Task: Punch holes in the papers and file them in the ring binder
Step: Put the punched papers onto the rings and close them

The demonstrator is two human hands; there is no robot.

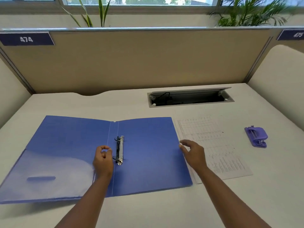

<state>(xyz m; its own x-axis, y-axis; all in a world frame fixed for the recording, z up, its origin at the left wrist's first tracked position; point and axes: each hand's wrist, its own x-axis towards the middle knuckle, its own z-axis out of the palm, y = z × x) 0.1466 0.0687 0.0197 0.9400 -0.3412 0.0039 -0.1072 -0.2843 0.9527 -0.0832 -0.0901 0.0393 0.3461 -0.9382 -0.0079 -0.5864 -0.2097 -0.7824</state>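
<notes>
Head view: two bare forearms are seen reaching forward from the near edge over a white desk (148, 211). The left hand (103, 159) is held over the spine of the binder (144, 153), its fingers curled loosely inward with nothing gripped, just beside the ring mechanism (120, 150). The right hand (192, 153) is spread open, palm down, at the binder's right edge, where cover and papers (218, 145) meet; whether the cover is touched cannot be told. The binder is laid open and flat, its long axis running left to right, while the spine and the metal ring mechanism run from near to far. The rings appear to be open. The left cover is blurred at its near corner. The papers are laid flat just right of the binder, partly tucked under its edge, with their long axis running near to far and tilted slightly. Further right, well apart, a purple punch (256, 136) is set on the desk. Beyond, an open cable tray (190, 97) is recessed in the desk, and a beige partition (131, 63) is marked 474.
</notes>
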